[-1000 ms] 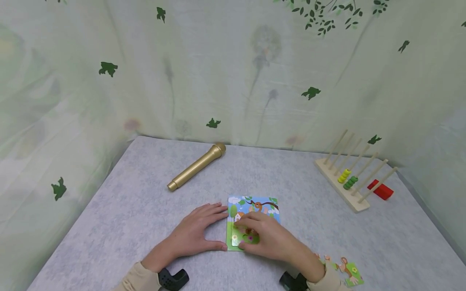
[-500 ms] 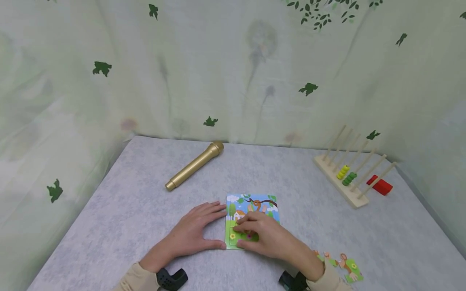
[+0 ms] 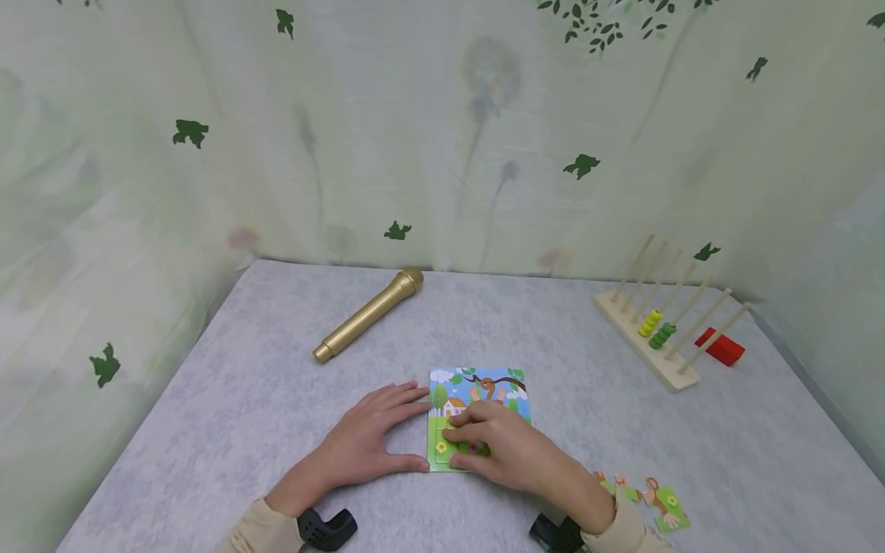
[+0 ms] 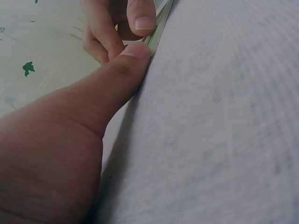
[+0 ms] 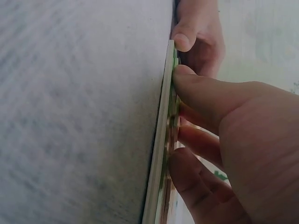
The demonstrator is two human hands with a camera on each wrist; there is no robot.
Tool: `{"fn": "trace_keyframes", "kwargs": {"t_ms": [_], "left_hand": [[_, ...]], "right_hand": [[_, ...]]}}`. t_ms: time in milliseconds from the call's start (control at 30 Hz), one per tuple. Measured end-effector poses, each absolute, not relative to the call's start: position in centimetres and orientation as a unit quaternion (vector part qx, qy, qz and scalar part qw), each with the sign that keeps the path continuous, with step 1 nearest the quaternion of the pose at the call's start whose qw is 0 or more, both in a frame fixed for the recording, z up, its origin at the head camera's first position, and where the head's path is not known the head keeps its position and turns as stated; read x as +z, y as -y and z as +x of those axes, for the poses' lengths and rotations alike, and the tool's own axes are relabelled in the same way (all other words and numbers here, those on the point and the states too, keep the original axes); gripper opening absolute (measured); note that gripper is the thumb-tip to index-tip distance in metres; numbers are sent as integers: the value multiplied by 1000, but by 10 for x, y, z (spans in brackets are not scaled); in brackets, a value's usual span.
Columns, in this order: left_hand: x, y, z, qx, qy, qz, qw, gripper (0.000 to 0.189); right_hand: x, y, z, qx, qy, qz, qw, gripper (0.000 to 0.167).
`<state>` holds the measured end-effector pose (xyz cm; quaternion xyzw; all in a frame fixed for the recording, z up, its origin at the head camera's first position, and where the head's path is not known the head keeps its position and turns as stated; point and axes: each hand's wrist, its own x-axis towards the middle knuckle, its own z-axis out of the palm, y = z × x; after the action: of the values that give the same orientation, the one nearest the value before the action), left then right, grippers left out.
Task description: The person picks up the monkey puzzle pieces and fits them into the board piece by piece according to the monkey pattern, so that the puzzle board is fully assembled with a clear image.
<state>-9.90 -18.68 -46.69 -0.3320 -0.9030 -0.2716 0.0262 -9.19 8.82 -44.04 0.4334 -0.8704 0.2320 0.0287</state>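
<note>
A jigsaw puzzle board (image 3: 515, 384) with a sloth on a branch, a house and grass lies flat in the head view. My left hand (image 3: 369, 442) rests on the table with fingers fairly straight, its fingertips and thumb touching the board's left edge. Over the lower left of the picture, my right hand (image 3: 508, 445) holds a green puzzle piece (image 3: 442, 448) with a yellow flower between bent fingers and thumb. That piece lies level in the board, partly hidden under the fingers. In the right wrist view the right thumb (image 5: 184, 72) touches the board's top face.
Several loose puzzle pieces (image 3: 669, 503) lie beside the right forearm, partly covered by the sleeve. A gold microphone (image 3: 366, 315) lies behind the left hand. At the back right stand a wooden peg rack (image 3: 646, 342) with yellow and green beads and a red block (image 3: 720, 347).
The flower piece, raised a little under the right fingers earlier, now lies level in the board. Both hands stay nearly in place; the head view has shifted slightly.
</note>
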Motion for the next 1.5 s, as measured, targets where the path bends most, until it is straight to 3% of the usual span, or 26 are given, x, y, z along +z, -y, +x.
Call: {"fn": "trace_keyframes", "kwargs": {"t_ms": [700, 1000, 1267, 1500], "left_hand": [[-466, 185, -101, -263, 899, -347, 56, 80], [-469, 186, -99, -262, 902, -340, 59, 80], [-469, 187, -99, -261, 902, -340, 48, 80], [-470, 186, -100, -260, 905, -335, 42, 80]], "right_hand": [[-438, -90, -94, 215, 883, 417, 26, 28], [-429, -95, -94, 244, 870, 429, -18, 42], [-423, -103, -93, 270, 854, 445, -13, 23], [-423, -119, -87, 290, 844, 452, 16, 23]]}}
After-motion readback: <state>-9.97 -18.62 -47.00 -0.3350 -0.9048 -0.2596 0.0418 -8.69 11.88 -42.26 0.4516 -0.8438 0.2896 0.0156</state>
